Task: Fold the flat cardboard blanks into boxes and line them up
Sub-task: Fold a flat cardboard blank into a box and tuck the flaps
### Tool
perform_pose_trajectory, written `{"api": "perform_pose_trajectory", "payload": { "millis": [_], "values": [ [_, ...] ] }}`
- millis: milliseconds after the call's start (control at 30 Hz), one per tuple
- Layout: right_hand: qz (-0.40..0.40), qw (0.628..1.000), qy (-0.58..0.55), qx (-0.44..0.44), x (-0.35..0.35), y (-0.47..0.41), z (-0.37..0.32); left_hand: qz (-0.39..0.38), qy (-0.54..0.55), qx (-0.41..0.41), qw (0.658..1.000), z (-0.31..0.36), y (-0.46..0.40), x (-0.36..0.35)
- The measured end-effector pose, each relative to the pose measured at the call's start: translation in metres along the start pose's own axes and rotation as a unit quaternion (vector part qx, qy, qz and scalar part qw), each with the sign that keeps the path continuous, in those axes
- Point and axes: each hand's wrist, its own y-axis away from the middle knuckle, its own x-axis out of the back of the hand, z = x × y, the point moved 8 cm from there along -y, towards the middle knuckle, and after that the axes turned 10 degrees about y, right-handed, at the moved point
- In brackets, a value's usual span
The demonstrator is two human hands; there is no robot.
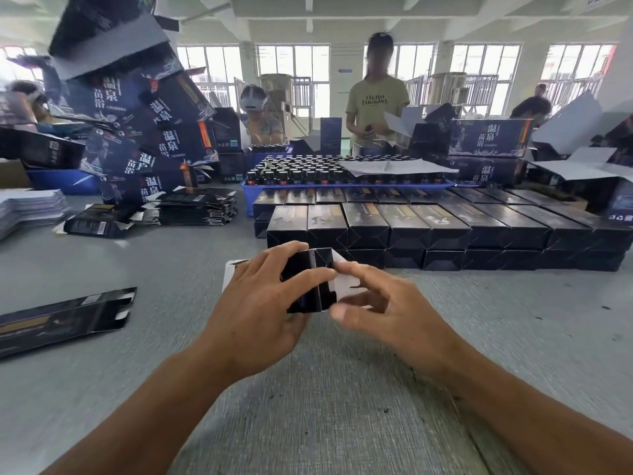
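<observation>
Grey table (513, 337): box (310, 281) end-on (axis away) between hands.

Head view, sole camera. Mounted on the wearer's head, facing forward and tilted down across the grey counter (102, 389). Wide-angle lens: edges bow, ceiling beams and windows curve at the top. Nearest field: both forearms enter from the bottom edge, left hand (263, 303) and right hand (383, 303) meeting just below frame centre, close to the lens. Middle field: rows of black boxes (411, 228) straight ahead. Far field: a standing person (376, 97) faces the camera from across the counter. No second view to share coverage.
</observation>
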Motion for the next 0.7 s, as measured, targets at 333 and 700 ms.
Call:
{"api": "perform_pose_trajectory", "payload": {
  "millis": [333,700],
  "values": [
    [0.111,0.993,0.028,-0.001,0.012,0.002,-0.001,0.006,-0.009,-0.014,1.000,0.012,0.000,-0.003],
    [0.109,0.994,-0.019,-0.011,0.011,0.003,-0.007,0.045,0.011,-0.001,0.999,0.007,0.001,0.002]
  ]
}}
